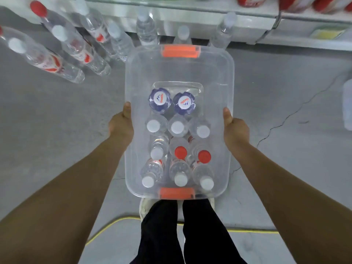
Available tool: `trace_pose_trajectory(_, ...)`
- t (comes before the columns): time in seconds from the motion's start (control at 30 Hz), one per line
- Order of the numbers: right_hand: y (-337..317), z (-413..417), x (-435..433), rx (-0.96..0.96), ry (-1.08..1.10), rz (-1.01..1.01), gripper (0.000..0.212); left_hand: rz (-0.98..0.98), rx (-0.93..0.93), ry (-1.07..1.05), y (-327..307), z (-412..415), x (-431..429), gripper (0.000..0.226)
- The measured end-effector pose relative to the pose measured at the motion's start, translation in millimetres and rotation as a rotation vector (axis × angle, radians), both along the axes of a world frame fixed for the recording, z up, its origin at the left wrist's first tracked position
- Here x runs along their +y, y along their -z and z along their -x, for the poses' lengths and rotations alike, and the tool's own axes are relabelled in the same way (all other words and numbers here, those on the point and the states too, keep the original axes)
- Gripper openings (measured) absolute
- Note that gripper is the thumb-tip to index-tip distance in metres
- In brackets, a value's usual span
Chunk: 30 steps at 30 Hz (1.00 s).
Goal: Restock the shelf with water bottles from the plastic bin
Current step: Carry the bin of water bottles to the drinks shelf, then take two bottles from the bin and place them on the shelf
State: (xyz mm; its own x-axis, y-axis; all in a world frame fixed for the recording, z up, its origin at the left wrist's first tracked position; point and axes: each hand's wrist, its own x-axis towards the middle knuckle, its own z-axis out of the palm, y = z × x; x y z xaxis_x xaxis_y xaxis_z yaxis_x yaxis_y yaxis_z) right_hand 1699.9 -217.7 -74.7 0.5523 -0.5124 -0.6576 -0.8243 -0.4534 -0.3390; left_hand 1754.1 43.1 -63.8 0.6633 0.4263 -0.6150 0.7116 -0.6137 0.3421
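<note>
Now each hand, left hand (121, 126) and right hand (235, 130), grips the plastic bin (179, 69) between.

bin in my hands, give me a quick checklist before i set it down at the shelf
1. Left hand grips bin side: ok.
2. Right hand grips the other side: ok.
3. Bottles all inside bin: ok.
4. Floor under bin free: cannot tell, the bin hides it.
5. Yellow cable away from feet: not ok, it runs right by them.
</note>
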Motion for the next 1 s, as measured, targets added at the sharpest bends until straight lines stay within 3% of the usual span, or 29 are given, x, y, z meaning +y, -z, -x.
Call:
trace_pose_trajectory(0.37,23.6,-18.9,4.9,-0.006,0.029,0.053,0.064,-0.02,-0.018,-0.004,25.5,-15.2,0.0,0.068)
trace_pose_trajectory(0.63,16.1,-21.0,6.6,0.033,-0.078,0.073,0.063,0.0,0.039,0.214,12.9,-10.6,4.2,0.063)
trace_pose_trajectory(0.87,4.6,-8.6,9.5,0.056,-0.121,0.067,0.032,-0.068,0.117,0.448,-2.3,-5.6,12.8,0.059)
trace_pose_trajectory(1.0,-21.3,6.4,10.1,0.101,-0.182,0.075,0.032,-0.105,0.125,0.572,-24.7,1.2,23.0,0.053)
